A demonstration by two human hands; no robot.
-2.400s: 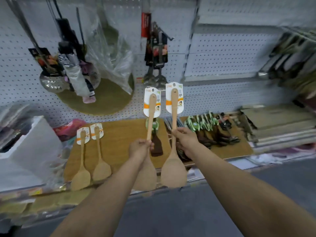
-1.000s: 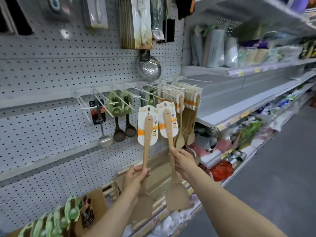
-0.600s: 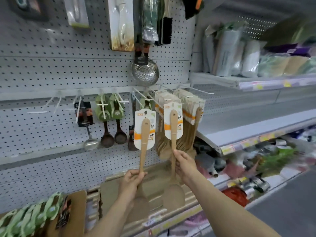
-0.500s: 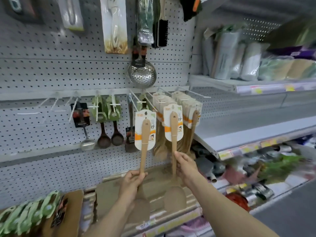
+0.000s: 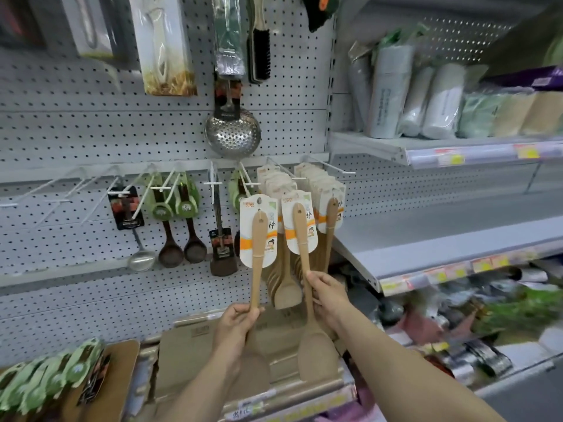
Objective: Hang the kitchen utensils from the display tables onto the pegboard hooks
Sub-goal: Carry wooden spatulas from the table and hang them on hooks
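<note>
I hold two wooden spatulas upright, handles up, each with a white and orange card tag. My left hand (image 5: 236,322) grips the left spatula (image 5: 258,248) by its handle. My right hand (image 5: 327,295) grips the right spatula (image 5: 301,236) the same way. Both tags sit just in front of the white pegboard hooks (image 5: 285,172) that carry several identical tagged spatulas (image 5: 323,196). The right spatula's blade (image 5: 316,354) hangs below my hand.
The grey pegboard (image 5: 91,132) also holds a steel skimmer (image 5: 233,134), dark ladles (image 5: 182,251), a small steel ladle (image 5: 141,260) and bare hooks (image 5: 61,190) at left. Cutting boards (image 5: 189,345) and green-tagged utensils (image 5: 45,379) lie below. Shelves (image 5: 457,245) extend right.
I turned from the display table to the pegboard, carrying both spatulas. In the last half second both spatulas rose slightly, closer to the hooks with matching spatulas.
</note>
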